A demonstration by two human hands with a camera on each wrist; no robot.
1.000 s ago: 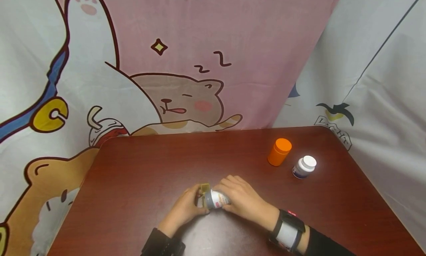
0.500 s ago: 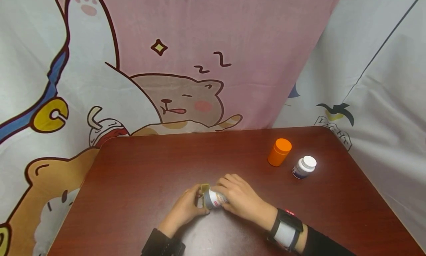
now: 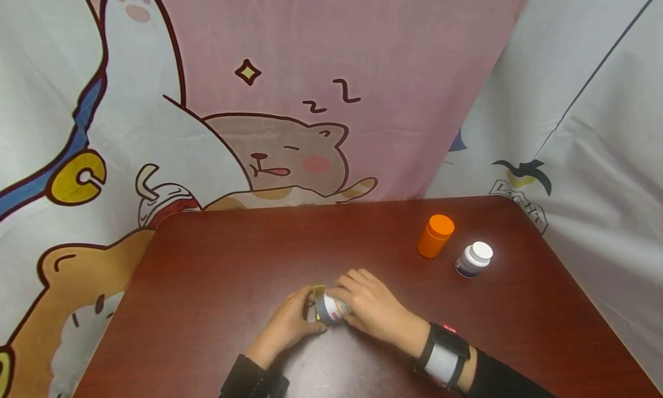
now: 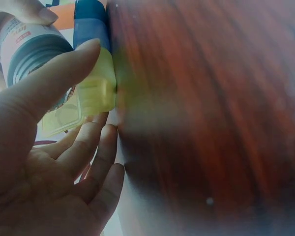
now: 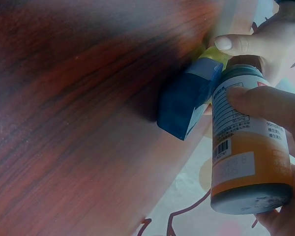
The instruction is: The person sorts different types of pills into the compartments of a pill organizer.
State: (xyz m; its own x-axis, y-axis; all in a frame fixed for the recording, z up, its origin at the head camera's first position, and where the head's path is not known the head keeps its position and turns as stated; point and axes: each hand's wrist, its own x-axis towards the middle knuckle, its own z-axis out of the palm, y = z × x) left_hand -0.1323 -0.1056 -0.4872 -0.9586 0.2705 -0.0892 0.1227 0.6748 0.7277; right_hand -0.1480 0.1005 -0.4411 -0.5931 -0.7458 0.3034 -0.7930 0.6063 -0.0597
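My left hand [image 3: 287, 323] holds a small pill organizer between thumb and fingers on the table. In the left wrist view, its translucent yellow compartment [image 4: 101, 83] has a raised clear lid, and a blue section [image 5: 184, 101] shows in the right wrist view. My right hand [image 3: 373, 306] grips a pill bottle [image 5: 250, 147] with a white and orange label and dark grey base. The bottle [image 3: 331, 309] lies tipped nearly sideways, its grey neck toward the yellow compartment. The bottle's mouth is mostly hidden behind my left thumb [image 4: 64, 71]. No pills can be made out.
On the brown table [image 3: 233, 260], an orange bottle [image 3: 435, 237] and a white bottle with a dark label [image 3: 473, 260] stand upright at the back right. A cartoon-printed cloth [image 3: 414, 99] hangs behind the table.
My right hand has shifted slightly left with the pill bottle, bringing its neck closer to the organizer and turning it a little. My left hand has stayed in place.
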